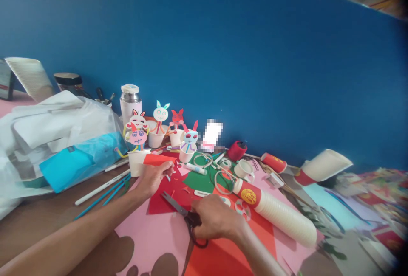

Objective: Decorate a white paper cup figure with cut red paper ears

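My right hand (218, 216) is wrapped around the dark handles of a pair of scissors (174, 203). Their blades point up and left over a dark red sheet of paper (157, 204). Up and to the left, my left hand (157, 176) pinches a piece of orange-red paper (156, 159). Just behind that hand stands a white paper cup (137, 163) with a pink paper face (137, 136) above it. Several similar cups with paper animal faces are grouped behind, among them a light blue face (190, 136). A glue stick (196, 168) lies between the hands, farther back.
Stacked paper cups (283, 214) lie at the right, near a white mug (244, 170) and a coiled cable (225, 182). A plastic bag (92, 116) and a thermos (130, 102) stand at the left. Behind everything rises a blue partition (239, 55). Pink paper (165, 233) covers part of the table.
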### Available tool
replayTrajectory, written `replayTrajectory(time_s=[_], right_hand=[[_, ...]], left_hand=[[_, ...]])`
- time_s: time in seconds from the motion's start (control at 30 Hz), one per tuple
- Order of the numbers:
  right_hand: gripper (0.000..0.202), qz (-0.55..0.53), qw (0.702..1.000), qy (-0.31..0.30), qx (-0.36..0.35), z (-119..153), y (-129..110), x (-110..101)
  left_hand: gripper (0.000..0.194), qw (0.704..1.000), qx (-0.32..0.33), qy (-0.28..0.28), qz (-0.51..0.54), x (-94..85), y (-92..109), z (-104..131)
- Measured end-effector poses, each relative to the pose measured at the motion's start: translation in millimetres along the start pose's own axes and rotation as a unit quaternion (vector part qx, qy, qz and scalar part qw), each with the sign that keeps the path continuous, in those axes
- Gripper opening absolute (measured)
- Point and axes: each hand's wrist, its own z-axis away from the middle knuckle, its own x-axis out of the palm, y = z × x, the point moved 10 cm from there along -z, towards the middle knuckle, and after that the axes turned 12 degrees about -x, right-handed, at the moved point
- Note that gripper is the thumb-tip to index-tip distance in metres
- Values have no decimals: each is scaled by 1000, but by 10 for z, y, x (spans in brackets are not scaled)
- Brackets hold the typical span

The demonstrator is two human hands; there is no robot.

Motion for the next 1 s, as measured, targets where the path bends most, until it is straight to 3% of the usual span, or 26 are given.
replayTrajectory(time_s=[0.13,0.3,0.43,0.6,0.77,0.9,1.0], right_hand=[[27,-194,981,-17,10,125,327,-1],[34,-428,903,19,14,170,616,-13],[35,-563,827,-7,-14,94,603,95],[53,-635,769,44,-61,-56,554,75],[56,-614,780,52,-109,-121,338,20],[58,-567,805,81,-155,-145,149,-87],[49,-518,837,110,-137,-183,109,-91]], left_hand=[[15,1000,9,24,4,-35,22,4],[20,996,27,56,60,-73,92,35],[17,996,27,53,67,-48,115,45],[11,997,-5,36,72,12,20,70],[8,989,-85,36,118,63,-196,111],[4,976,-131,32,170,87,-294,130],[4,971,-140,34,188,78,-297,124]])
